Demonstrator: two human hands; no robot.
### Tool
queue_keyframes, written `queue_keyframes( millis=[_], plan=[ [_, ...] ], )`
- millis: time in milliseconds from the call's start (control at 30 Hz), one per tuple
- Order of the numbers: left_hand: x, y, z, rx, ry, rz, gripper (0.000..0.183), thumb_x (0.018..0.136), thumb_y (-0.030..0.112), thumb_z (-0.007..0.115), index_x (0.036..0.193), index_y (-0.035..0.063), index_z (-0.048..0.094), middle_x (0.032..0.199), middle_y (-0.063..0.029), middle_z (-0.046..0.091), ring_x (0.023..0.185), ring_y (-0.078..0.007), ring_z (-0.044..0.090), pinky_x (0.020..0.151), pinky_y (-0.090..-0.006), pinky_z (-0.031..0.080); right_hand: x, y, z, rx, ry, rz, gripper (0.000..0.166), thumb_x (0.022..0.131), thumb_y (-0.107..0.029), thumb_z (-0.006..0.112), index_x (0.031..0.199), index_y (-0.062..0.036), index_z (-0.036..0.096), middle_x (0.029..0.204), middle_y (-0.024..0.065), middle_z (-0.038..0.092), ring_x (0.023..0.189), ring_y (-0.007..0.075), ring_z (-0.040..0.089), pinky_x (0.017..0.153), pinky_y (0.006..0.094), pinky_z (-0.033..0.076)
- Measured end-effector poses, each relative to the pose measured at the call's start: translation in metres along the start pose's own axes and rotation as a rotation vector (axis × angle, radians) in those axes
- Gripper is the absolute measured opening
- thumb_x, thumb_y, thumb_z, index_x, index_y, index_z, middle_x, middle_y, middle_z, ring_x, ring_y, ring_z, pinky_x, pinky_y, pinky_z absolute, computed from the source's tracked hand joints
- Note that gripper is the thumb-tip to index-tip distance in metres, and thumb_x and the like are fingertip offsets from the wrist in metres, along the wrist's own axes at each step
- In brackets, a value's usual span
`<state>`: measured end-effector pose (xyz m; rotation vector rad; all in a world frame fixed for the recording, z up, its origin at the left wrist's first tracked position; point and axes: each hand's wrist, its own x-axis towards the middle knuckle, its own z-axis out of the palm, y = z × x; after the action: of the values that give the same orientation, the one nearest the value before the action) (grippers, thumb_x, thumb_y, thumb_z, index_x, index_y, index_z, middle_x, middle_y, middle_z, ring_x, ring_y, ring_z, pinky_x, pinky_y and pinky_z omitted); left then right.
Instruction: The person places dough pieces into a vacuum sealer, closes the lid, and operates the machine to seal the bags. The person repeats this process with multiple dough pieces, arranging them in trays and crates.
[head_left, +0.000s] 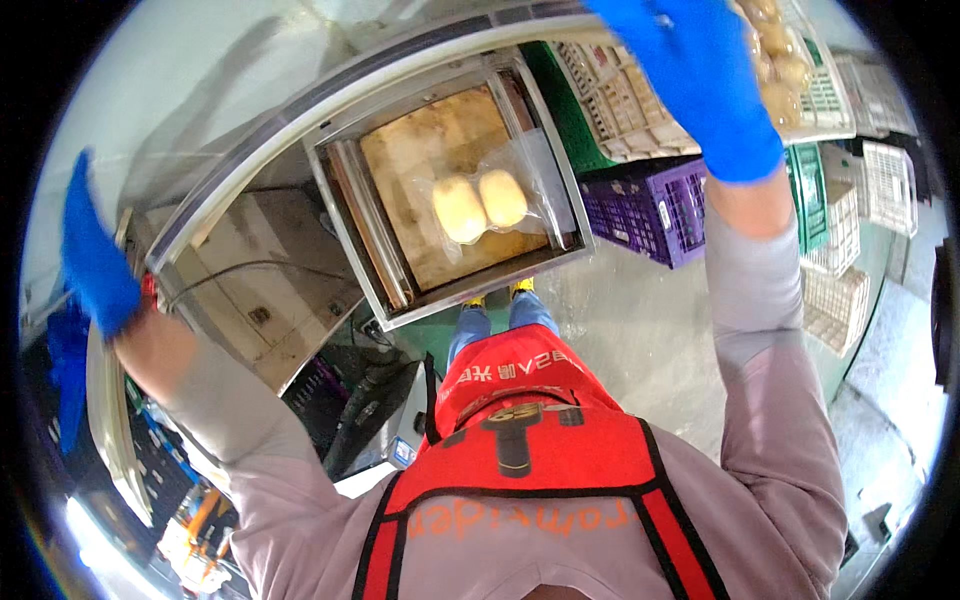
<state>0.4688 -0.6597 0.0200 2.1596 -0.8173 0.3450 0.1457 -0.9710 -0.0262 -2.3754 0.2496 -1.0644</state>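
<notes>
A chamber vacuum sealer with a metal rim stands before me. On its worn board lies a clear plastic bag holding two peeled pale yellow items, possibly potatoes. The curved frame of a raised lid arches above the chamber. My left hand, in a blue glove, is at the far left beside the lid frame, fingers pointing up; its grip is unclear. My right hand, also blue-gloved, reaches up at the upper right beside bagged pale round items; its fingertips are cut off or blurred.
White plastic crates, a purple crate and a green crate stand to the right. More white crates are beyond. A dark cable crosses the surface left of the chamber. My feet are just below the sealer.
</notes>
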Motion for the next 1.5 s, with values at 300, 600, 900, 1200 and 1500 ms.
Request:
queue_keyframes(
  millis=[300,600,900,1200,1500],
  plan=[
    [-0.141,-0.094,0.013,0.022,-0.636,-0.368,0.070,0.086,0.040,0.062,0.141,0.0045,0.036,0.139,-0.0210,0.042,0.128,-0.0288,0.042,0.107,-0.0388,0.033,-0.095,-0.027,0.006,-0.300,-0.368,0.123,0.029,0.083,-0.029,0.065,0.107,-0.0117,0.065,0.104,0.0090,0.065,0.091,0.0331,0.060,0.091,0.0474,0.041],
    [-0.358,-0.151,0.114,0.221,-0.472,-1.292,0.069,0.094,0.058,0.029,0.127,0.0016,0.051,0.124,-0.0210,0.056,0.107,-0.0388,0.056,0.090,-0.0478,0.044,-0.297,0.079,0.127,-0.281,0.054,1.122,0.048,0.095,-0.041,0.046,0.102,0.0020,0.064,0.096,0.0242,0.065,0.095,0.0374,0.061,0.082,0.0420,0.048],
    [-0.385,-0.166,0.170,0.383,-0.139,-1.759,0.071,0.094,0.058,0.026,0.114,0.0000,0.062,0.116,-0.0210,0.060,0.106,-0.0372,0.058,0.090,-0.0469,0.045,-0.323,0.116,0.155,-0.453,-0.179,1.844,0.071,0.094,-0.058,0.029,0.102,0.0030,0.066,0.103,0.0254,0.063,0.098,0.0402,0.060,0.084,0.0461,0.046],
    [-0.381,-0.160,0.171,0.412,-0.085,-1.694,0.061,0.095,0.046,0.034,0.107,-0.0055,0.063,0.110,-0.0268,0.061,0.103,-0.0410,0.058,0.087,-0.0450,0.046,-0.327,0.111,0.159,-0.484,-0.129,1.739,0.058,0.096,-0.045,0.034,0.104,0.0052,0.063,0.108,0.0273,0.061,0.098,0.0425,0.059,0.083,0.0466,0.046],
    [-0.374,-0.150,0.170,0.252,0.047,-1.663,0.055,0.094,0.042,0.037,0.108,-0.0060,0.062,0.111,-0.0260,0.061,0.101,-0.0407,0.058,0.086,-0.0431,0.045,-0.319,0.105,0.159,-0.472,-0.131,1.734,0.057,0.096,-0.045,0.035,0.107,0.0040,0.063,0.108,0.0252,0.062,0.098,0.0420,0.059,0.083,0.0445,0.046]
  ],
)
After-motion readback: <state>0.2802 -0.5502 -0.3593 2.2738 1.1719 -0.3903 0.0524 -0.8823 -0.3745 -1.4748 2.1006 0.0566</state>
